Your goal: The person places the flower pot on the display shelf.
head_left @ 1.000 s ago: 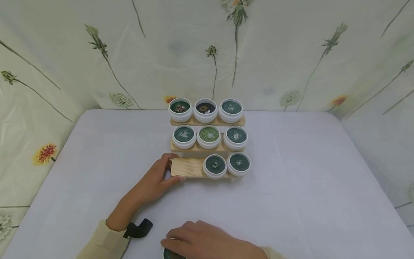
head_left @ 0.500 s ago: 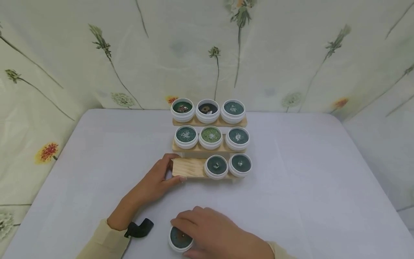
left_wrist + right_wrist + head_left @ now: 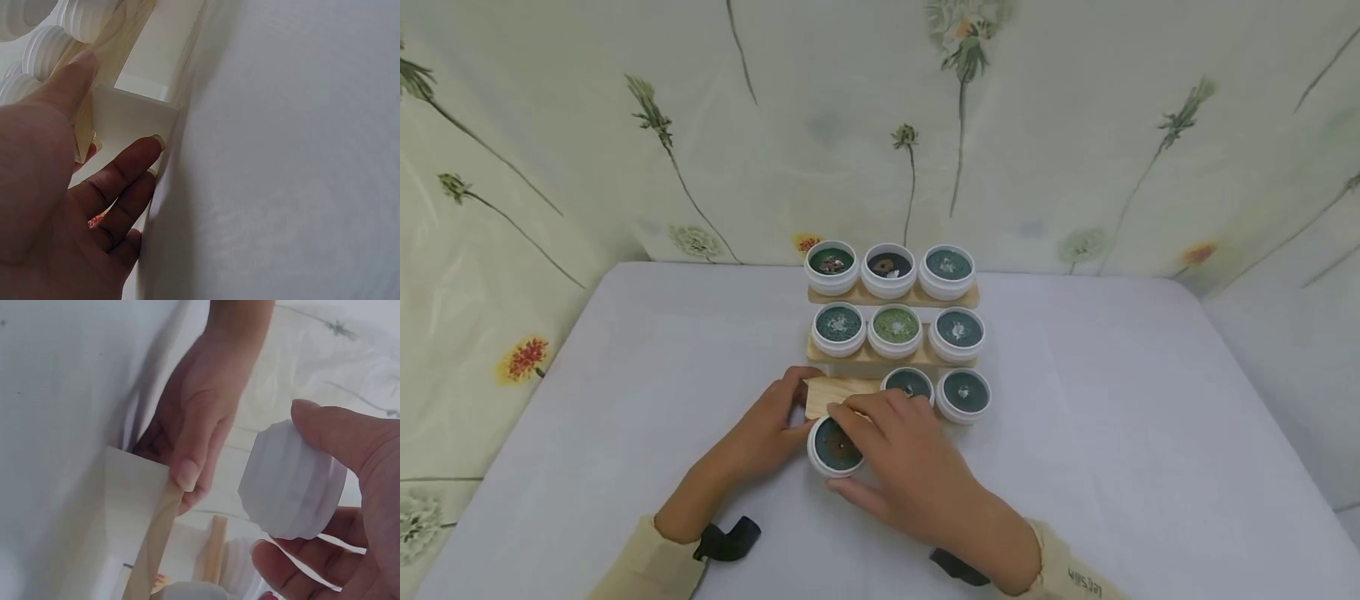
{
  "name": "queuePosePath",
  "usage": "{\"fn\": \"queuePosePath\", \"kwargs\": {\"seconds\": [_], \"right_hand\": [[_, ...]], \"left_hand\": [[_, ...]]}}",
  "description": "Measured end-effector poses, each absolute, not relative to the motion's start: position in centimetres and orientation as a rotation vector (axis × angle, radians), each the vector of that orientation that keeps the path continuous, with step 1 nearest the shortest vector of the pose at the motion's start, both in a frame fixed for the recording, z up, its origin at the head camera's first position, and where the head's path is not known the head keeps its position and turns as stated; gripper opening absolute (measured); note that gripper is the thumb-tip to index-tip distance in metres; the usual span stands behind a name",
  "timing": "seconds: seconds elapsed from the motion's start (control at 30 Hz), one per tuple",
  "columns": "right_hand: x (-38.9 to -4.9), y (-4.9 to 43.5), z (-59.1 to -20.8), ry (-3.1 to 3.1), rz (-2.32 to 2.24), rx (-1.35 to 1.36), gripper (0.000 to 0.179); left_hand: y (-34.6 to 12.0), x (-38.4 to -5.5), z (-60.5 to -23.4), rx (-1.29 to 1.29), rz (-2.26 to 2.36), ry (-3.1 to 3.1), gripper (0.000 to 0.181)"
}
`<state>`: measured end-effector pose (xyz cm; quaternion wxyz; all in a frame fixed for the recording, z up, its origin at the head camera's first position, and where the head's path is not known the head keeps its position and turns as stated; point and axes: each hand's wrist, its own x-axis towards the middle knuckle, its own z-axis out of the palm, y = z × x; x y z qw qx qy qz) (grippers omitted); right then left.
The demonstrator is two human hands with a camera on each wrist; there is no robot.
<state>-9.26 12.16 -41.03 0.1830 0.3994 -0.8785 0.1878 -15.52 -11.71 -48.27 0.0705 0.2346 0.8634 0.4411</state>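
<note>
In the head view my left hand (image 3: 752, 437) grips the left end of the front wooden step (image 3: 833, 393) of a tiered stand, thumb along its near edge. The left wrist view shows the thumb on the wood (image 3: 122, 53) and other fingers by a white support (image 3: 134, 115) beneath. My right hand (image 3: 913, 462) holds a round white jar (image 3: 837, 452) by its sides, its top dark green with a brown patch. From the right wrist, this jar's ribbed side (image 3: 290, 481) shows raised beside the step. Two green-topped jars (image 3: 966, 395) stand at the step's right; my right fingers partly hide one.
Three jars (image 3: 896, 329) stand on the middle step and three more (image 3: 889, 268) on the back step. A white cloth (image 3: 1112, 433) covers the table. A flower-printed curtain (image 3: 820, 167) hangs behind. Black straps (image 3: 730, 540) show at both wrists.
My right hand has carried the jar from the near table edge forward to the front step. My left hand keeps its grip on the step. The head view has shifted slightly.
</note>
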Motion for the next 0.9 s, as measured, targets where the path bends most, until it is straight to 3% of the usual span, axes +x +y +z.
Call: {"fn": "queuePosePath", "kwargs": {"seconds": [0.9], "right_hand": [[-12.4,10.6,-41.5,-2.502,0.236,0.911,0.069]], "left_hand": [[-12.0,-15.6,-48.4,0.675,1.323,2.600,0.055]]}}
